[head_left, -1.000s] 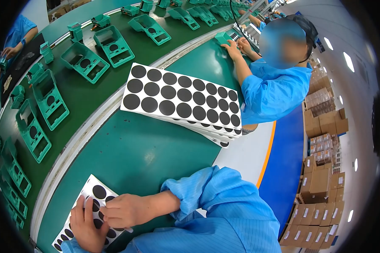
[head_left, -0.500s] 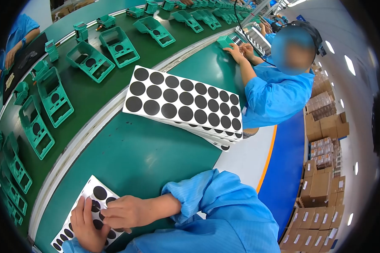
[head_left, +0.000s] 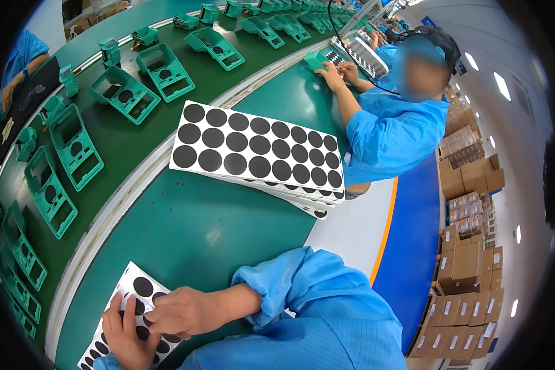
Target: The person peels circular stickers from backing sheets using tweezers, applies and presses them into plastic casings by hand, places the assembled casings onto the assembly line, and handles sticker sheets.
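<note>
Along the dark green belt (head_left: 120,157) stand open, hollow green plastic housings (head_left: 71,169); I can see into several, only cut-outs and bare floors. Brown cardboard boxes (head_left: 465,265) are piled by the walkway, their contents out of sight. On the green bench (head_left: 216,216), near its belt-side edge, lies a white sheet of black round stickers (head_left: 143,286), partly covered by two hands. The left hand (head_left: 128,339) rests on it, fingers spread; the right hand (head_left: 188,311) bends its fingers over it, and I can't tell whether they pinch anything. The sheet's lower end is hidden by hand and sleeve. A stack of similar sheets (head_left: 259,145) crosses the bench, only its top one fully visible.
</note>
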`<state>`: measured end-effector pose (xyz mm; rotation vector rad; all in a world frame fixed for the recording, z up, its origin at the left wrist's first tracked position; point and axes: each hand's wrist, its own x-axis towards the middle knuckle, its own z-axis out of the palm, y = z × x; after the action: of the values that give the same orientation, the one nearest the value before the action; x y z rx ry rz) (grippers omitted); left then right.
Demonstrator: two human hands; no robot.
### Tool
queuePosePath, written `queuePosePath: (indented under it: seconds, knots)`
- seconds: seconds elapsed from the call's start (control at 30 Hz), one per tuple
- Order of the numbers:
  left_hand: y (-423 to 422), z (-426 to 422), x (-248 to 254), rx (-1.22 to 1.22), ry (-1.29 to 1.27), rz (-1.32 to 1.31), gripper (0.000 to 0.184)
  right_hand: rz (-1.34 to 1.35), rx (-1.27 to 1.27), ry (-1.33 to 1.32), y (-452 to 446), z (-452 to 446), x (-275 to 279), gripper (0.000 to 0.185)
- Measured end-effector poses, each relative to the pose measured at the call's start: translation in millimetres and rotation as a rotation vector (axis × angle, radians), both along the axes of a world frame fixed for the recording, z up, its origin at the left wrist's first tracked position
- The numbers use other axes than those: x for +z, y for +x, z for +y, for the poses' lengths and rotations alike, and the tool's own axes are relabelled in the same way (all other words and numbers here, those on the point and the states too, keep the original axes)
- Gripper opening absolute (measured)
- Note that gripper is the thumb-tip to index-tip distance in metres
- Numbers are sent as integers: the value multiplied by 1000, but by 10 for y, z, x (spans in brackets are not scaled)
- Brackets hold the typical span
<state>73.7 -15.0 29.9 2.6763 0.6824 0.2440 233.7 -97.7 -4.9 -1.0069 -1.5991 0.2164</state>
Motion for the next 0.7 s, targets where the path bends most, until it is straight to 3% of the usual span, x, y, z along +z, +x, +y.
queuePosePath:
  seconds: [0.17,0.23,0.37,0.47,0.7]
  knots:
    - [-27,8,-16,21,2,17,66,21,10,8,-21,-19,44,18]
    - [-45,12,-14,-1,8,4,67,367,29,-115,-32,-8,84,23]
    - [-80,10,-2,-1,-11,30,69,613,73,-423,106,-7,137,14]
    - [-100,12,20,0,-35,51,70,1031,132,-566,207,59,206,19]
    - [-77,35,147,-16,-37,90,63,1332,194,-686,282,211,45,23]
